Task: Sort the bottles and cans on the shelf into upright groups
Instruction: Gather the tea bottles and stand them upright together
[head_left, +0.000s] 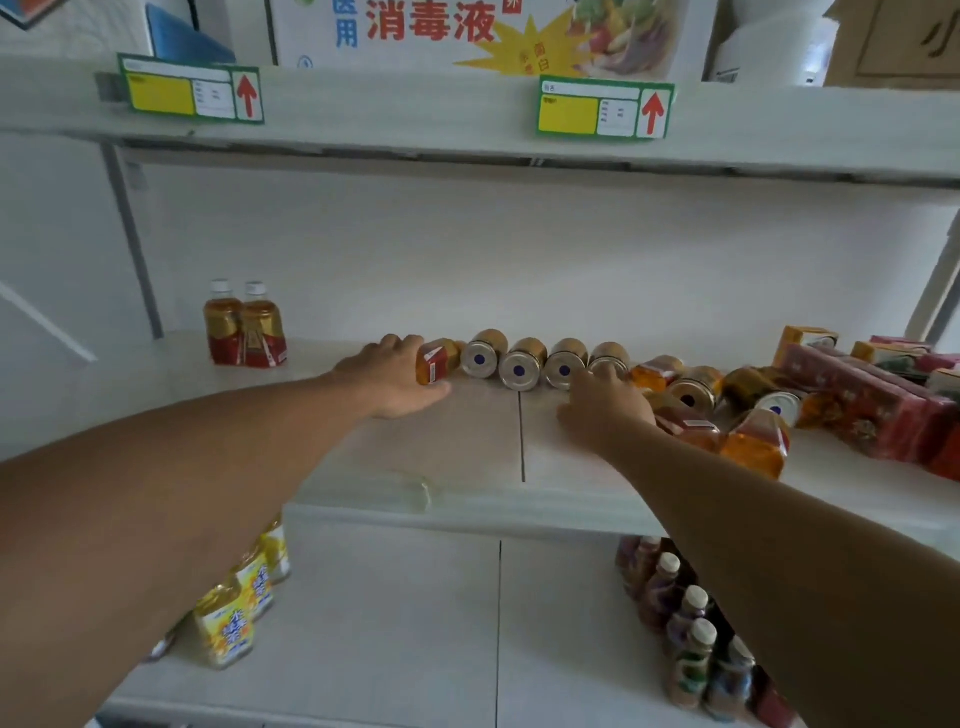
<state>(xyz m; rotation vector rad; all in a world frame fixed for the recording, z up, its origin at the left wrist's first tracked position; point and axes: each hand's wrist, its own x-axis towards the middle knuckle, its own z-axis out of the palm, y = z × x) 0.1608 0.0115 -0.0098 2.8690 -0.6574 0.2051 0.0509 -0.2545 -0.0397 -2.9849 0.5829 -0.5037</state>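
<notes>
Head view, nearest first: two bare forearms reach forward over the front edge of the middle shelf (467, 509). Below that edge, on the lower shelf, yellow-labelled bottles (234, 608) stand at the left and dark bottles with pale caps (685, 639) stand in a row at the right.

Right hand (605, 410) lies palm down on the shelf board with its fingers spread loosely, gripping nothing; its fingertips touch the bottom rim of the rightmost can in a row of four cans (540, 358) lying on their sides, their round bases facing the camera. Just right of that hand is a jumbled heap of lying bottles and cans (727, 405), orange-labelled bottles mixed with gold cans, and beyond the heap lie red cartons (872, 410).

Left hand (400, 376) is curled around a lying bottle (436, 361) with a red and gold label, thumb under it on the near side and fingers over the top; the bottle's far end touches the leftmost can of the row.

Farther back at the left, two upright bottles (244, 327) with white caps stand side by side, touching, well apart from the row.

Above, the upper shelf edge carries two green-framed price tags (605, 109) with red arrows, and a printed box (488, 36) stands on top.
</notes>
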